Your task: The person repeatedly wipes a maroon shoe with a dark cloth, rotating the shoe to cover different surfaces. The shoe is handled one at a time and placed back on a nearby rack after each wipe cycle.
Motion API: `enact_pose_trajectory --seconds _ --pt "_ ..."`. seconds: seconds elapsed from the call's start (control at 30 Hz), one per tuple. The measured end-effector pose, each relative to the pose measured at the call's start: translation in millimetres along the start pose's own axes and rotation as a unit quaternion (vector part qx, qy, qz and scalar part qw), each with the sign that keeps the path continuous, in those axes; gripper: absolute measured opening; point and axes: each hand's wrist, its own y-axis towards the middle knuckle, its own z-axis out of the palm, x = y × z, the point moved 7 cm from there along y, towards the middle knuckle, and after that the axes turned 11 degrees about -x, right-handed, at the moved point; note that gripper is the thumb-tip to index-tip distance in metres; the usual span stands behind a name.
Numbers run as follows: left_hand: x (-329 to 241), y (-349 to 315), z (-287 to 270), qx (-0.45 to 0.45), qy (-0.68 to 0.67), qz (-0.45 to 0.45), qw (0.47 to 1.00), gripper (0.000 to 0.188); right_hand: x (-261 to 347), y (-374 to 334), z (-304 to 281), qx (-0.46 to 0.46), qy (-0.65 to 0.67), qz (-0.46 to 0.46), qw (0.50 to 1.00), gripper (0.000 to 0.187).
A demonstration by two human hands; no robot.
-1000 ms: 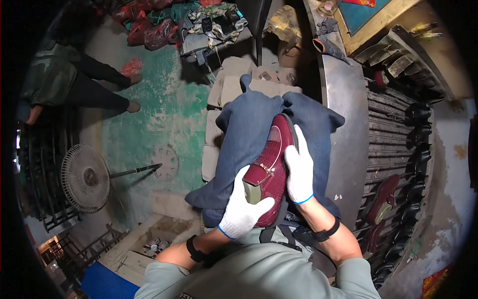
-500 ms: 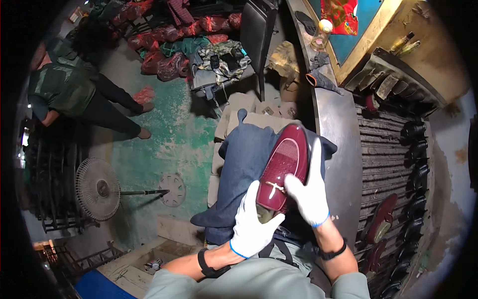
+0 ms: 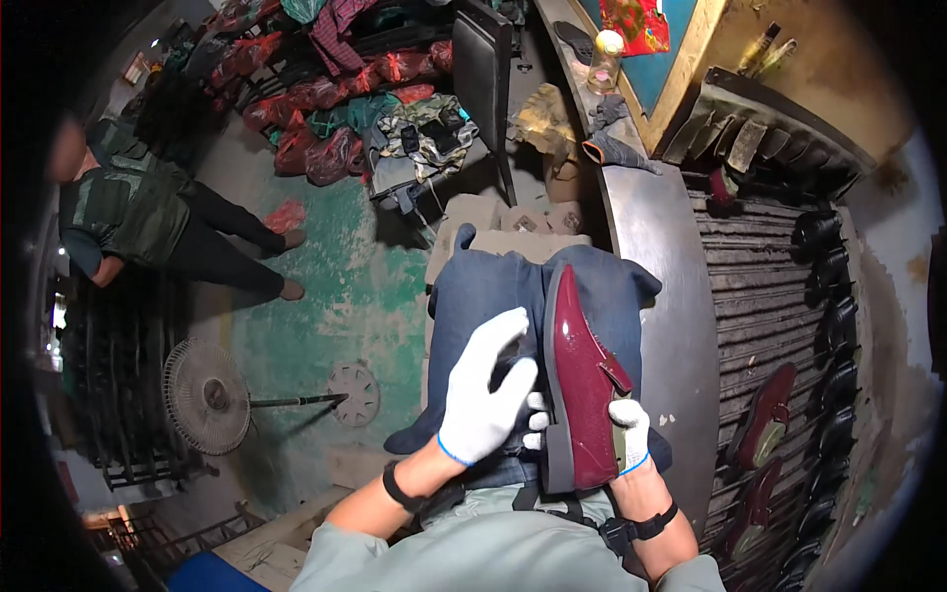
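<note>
A glossy burgundy loafer (image 3: pixel 587 395) is tilted on its side above my lap, toe away from me and dark sole edge facing left. My right hand (image 3: pixel 629 434), in a white glove, grips it near the heel. Its thumb presses at the shoe opening, where something olive-green shows inside, and white fingertips come out past the sole on the left. My left hand (image 3: pixel 485 390), also gloved in white, is just left of the sole with thumb and fingers spread, holding nothing. Dark blue cloth (image 3: pixel 483 281) covers my knees.
A metal ledge (image 3: pixel 671 266) runs along my right, beside a slatted conveyor (image 3: pixel 760 331) carrying burgundy loafers (image 3: pixel 767 414) and black shoes (image 3: pixel 837 326). A standing fan (image 3: pixel 207 395) and another person (image 3: pixel 148 212) are at left. Ahead stands a chair (image 3: pixel 481 74) near red plastic bags (image 3: pixel 330 153).
The loafer has rolled from top-up to its side, sole edge now facing left. My left hand has let go of the heel and opened; my right hand has moved back toward the heel.
</note>
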Motion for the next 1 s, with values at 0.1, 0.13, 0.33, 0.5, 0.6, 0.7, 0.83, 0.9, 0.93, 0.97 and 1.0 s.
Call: enact_pose_trajectory --seconds 0.1,0.13,0.33,0.5,0.6,0.7,0.83,0.9,0.93,0.97,1.0 --pt "32.0 21.2 5.9 -0.003 0.028 0.003 1.000 0.046 -1.3 -0.6 -6.6 -0.001 -0.013 0.007 1.000 0.100" --pt "35.6 26.7 10.2 -0.001 0.024 -0.020 1.000 0.048 0.3 -0.1 -7.4 -0.001 -0.023 0.006 1.000 0.100" --pt "28.7 47.0 25.2 0.004 0.161 -0.036 0.986 0.042 3.7 -0.2 -38.5 -0.047 -0.085 -0.018 0.995 0.091" --pt "39.8 49.8 22.9 -0.044 0.178 0.013 0.983 0.028 13.9 -2.9 -62.8 -0.132 -0.162 -0.079 0.975 0.091" --pt "53.4 48.2 21.1 -0.087 0.182 0.069 0.977 0.028 16.0 -4.9 -64.5 -0.133 -0.155 -0.056 0.977 0.090" --pt "43.0 42.6 27.3 -0.098 0.201 0.010 0.975 0.029 26.3 -1.2 -51.1 -0.118 -0.186 -0.054 0.974 0.096" --pt "26.6 38.6 33.8 -0.081 0.229 0.134 0.961 0.027 30.4 -6.8 -35.9 -0.121 -0.259 -0.077 0.955 0.110" --pt "19.5 41.6 33.6 -0.051 0.269 0.216 0.937 0.030 31.9 -4.7 -36.5 -0.118 -0.259 -0.089 0.954 0.111" --pt "17.0 42.6 31.6 -0.039 0.278 0.250 0.927 0.030 30.7 -5.1 -41.8 -0.116 -0.256 -0.093 0.955 0.109" --pt "19.6 50.0 29.0 -0.026 0.265 0.273 0.924 0.028 33.1 -5.3 -47.1 -0.115 -0.253 -0.099 0.955 0.108" --pt "19.5 53.8 26.4 -0.013 0.252 0.296 0.921 0.025 34.3 -4.7 -50.7 -0.110 -0.228 -0.074 0.965 0.105"
